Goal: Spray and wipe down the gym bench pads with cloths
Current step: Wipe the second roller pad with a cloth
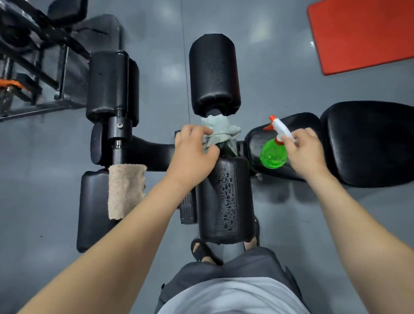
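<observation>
Cloth (222,130) gripped by left hand (193,154) fills gap between roller pads (214,72).

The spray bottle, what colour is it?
The spray bottle has a see-through green body, a white head and an orange-red nozzle and trigger; the head view shows it.

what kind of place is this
Most likely a gym: black foam roller pads and a padded bench seat, a red exercise mat on the grey floor, and a black machine frame at the far left.
</observation>
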Available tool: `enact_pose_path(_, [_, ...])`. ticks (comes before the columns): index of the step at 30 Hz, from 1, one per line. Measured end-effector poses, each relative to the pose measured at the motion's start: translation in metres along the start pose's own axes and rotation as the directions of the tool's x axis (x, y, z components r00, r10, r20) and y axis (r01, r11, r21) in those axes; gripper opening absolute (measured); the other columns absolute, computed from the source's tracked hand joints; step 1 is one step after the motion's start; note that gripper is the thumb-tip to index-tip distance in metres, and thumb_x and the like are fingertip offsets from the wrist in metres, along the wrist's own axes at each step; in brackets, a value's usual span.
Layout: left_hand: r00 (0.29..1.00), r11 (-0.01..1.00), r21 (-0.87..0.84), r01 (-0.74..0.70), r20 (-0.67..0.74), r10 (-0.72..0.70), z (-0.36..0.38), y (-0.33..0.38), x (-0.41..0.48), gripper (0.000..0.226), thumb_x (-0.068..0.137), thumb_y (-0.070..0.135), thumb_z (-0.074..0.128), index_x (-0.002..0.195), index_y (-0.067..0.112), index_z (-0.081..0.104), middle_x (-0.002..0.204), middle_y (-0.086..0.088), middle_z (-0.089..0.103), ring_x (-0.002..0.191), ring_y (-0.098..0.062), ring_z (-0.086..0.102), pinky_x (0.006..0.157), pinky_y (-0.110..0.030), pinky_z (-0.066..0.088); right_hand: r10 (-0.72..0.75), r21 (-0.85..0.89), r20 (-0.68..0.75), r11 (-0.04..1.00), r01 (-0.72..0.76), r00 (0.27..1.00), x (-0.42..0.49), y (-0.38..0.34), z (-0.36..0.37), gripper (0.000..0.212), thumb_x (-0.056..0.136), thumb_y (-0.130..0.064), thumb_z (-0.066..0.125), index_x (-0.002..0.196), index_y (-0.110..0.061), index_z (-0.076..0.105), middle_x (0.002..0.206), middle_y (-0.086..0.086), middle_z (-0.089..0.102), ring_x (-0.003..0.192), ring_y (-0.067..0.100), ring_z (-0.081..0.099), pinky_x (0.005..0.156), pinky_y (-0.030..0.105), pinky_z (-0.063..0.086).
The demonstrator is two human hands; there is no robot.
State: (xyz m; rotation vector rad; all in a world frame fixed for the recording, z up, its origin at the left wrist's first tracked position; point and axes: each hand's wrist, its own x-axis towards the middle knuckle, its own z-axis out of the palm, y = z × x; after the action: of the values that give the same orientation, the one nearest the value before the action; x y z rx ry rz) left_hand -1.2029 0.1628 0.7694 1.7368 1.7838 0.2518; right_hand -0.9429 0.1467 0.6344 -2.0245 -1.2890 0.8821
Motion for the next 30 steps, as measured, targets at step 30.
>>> enact_pose_path(30, [0.956, 0.791, -0.611, 0.033, -0.212, -0.204, -0.17, -0.045, -0.047, 0.014, 0.101, 0.017, 0.062, 0.112, 0.013, 0.07, 0.087, 0.0, 0.075, 0.081, -0.013, 0.068, 0.082, -0.034, 0.058, -0.412, 0.503, 0.766, 0.862, -0.061, 0.493, -0.034, -0.251, 0.048, 0.048, 0.079, -0.05, 0.075, 0.117, -0.021, 0.073, 0.113, 0.006, 0.075, 0.104, 0.023, 0.071, 0.097, 0.045, 0.054])
